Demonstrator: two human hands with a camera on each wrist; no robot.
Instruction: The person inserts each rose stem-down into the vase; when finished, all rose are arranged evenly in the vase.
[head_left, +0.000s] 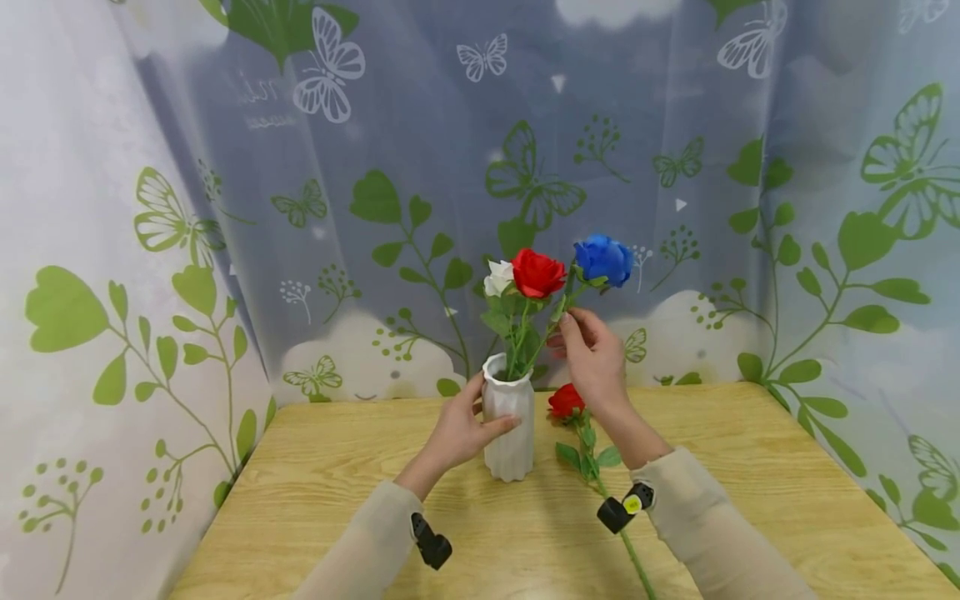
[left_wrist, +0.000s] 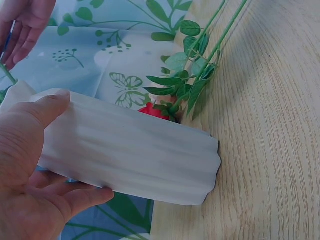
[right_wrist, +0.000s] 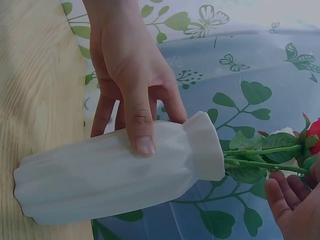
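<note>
A ribbed white vase [head_left: 510, 450] stands upright on the table, and my left hand [head_left: 453, 429] grips its upper side, thumb across the front. From its mouth rise a white rose [head_left: 498, 278] and a red rose [head_left: 538, 273], both artificial-looking. My right hand [head_left: 600, 362] pinches the stem of a blue rose [head_left: 603, 260], which leans right and runs down to the vase mouth. In the right wrist view, green stems [right_wrist: 270, 150] enter the vase beside the right hand's fingers [right_wrist: 282, 195]. The lower stems are hidden inside the vase.
Another red rose [head_left: 566, 402] lies on the wooden table [head_left: 337, 500] right of the vase, its leafy stem running toward the front under the right forearm. A curtain [head_left: 420, 125] printed with leaves and butterflies hangs behind the table and along both sides.
</note>
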